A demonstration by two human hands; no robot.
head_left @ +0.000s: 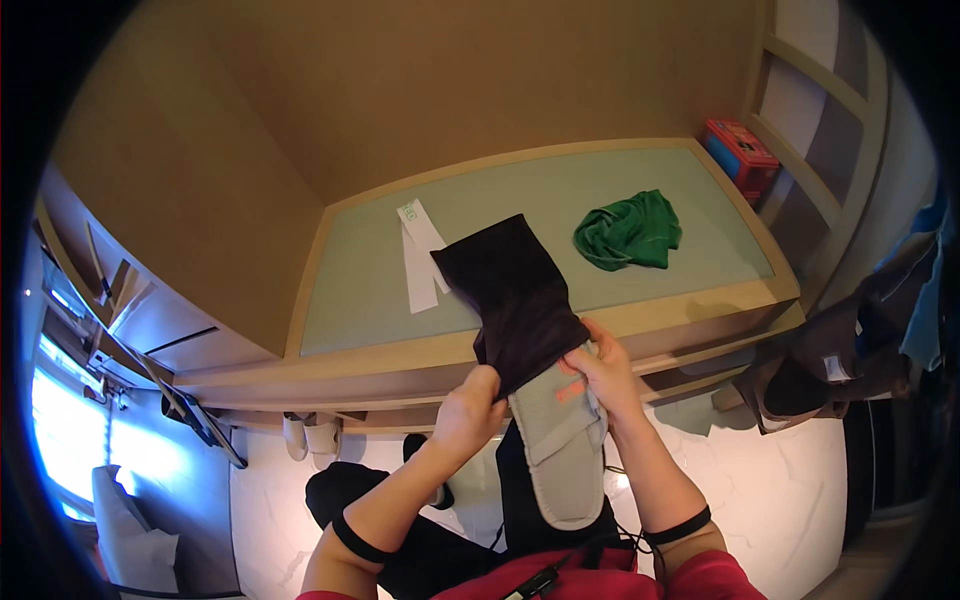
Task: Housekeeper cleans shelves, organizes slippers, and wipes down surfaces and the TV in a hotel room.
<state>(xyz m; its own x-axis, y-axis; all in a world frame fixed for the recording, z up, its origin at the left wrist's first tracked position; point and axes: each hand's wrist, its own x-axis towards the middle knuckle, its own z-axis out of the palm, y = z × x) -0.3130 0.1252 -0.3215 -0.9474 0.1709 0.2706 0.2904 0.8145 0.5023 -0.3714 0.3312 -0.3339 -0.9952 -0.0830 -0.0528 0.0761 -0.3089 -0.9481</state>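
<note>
A dark cloth bag [517, 285] is stretched between both hands, its far end lying over the green-topped bench. My left hand [472, 409] grips the left edge of its mouth. With my right hand [604, 371] I hold the right edge of the mouth together with a pair of light grey slippers [566, 465]. The slippers are partly inside the bag, and their lower ends stick out towards me. Left of the bag, a folded white paper strip [424, 255] with green print lies on the bench. A crumpled green cloth [630, 229] is on the bench's right side.
The padded bench [360, 322] has a wooden rim and stands against a wooden panel. A red and blue box [742, 154] is beyond its right end, near a wooden ladder frame. Light slippers [311, 435] stand on the floor below. Dark clothes [810, 360] hang at the right.
</note>
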